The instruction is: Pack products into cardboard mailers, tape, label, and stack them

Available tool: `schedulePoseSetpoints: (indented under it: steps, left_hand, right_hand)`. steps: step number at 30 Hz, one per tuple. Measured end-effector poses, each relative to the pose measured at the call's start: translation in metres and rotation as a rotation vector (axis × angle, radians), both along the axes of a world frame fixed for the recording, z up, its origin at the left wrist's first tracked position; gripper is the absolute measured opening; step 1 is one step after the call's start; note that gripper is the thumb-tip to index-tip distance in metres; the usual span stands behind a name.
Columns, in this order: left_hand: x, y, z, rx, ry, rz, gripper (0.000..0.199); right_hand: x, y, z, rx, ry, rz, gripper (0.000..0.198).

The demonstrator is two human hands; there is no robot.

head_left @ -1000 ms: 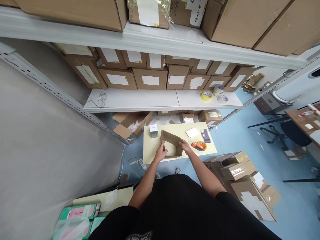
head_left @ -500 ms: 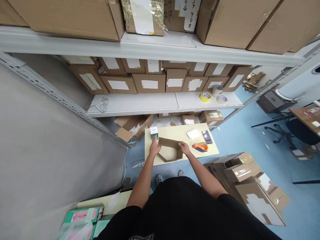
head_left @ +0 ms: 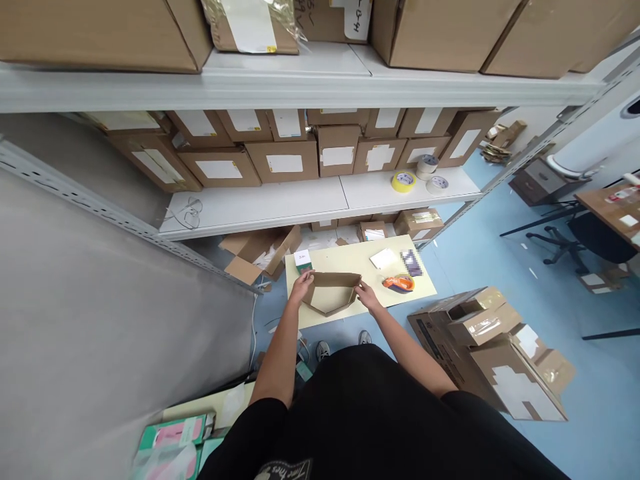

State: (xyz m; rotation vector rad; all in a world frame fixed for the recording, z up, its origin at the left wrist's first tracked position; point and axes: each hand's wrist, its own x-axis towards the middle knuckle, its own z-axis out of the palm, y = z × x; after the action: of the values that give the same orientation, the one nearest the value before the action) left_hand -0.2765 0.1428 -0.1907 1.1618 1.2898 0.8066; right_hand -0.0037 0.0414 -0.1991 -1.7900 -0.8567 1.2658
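Between my hands is a brown cardboard box (head_left: 334, 280), its walls unfolded into an open frame through which the pale tabletop shows. My left hand (head_left: 302, 287) grips its left side, and my right hand (head_left: 367, 295) holds the right corner. Just behind my left hand stands a small white and green box (head_left: 303, 260). To the right of my right hand lies an orange tape dispenser (head_left: 399, 283). A white square item (head_left: 383, 259) rests farther back on the cream table (head_left: 345, 255), beside a dark blurred item (head_left: 411, 263).
A shelf (head_left: 260, 208) above the table carries labelled boxes (head_left: 285, 160), a yellow tape roll (head_left: 403, 181) and pale rolls. An opened carton (head_left: 260, 252) sits at the table's left. Stacked cartons (head_left: 495, 347) stand on the floor to the right; a grey wall (head_left: 125, 307) is at left.
The box frame has turned and spread wider, its near fold now around the middle. Both hands still hold it, the left slightly farther left. The camera view has shifted a little.
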Motion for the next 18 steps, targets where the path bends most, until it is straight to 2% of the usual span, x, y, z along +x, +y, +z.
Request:
schedulePoseSetpoints:
  steps: [5,9,14,18]
  left_hand:
    - [0.006,-0.001,-0.001,-0.006,0.021,0.018,0.039]
    - [0.022,-0.004,-0.007,-0.015,0.081,0.116,0.037]
    - [0.048,-0.011,-0.016,0.034,0.190,0.263,0.038]
    - [0.056,-0.012,-0.019,0.044,0.225,0.278,0.038]
  right_hand:
    - [0.010,0.003,0.009,-0.008,0.076,0.056,0.041]
    - [0.024,0.006,0.018,0.021,0.038,0.144,0.034]
    - [0.032,0.008,0.022,0.089,0.008,0.242,0.049]
    - [0.024,0.002,0.025,0.221,-0.243,0.221,0.071]
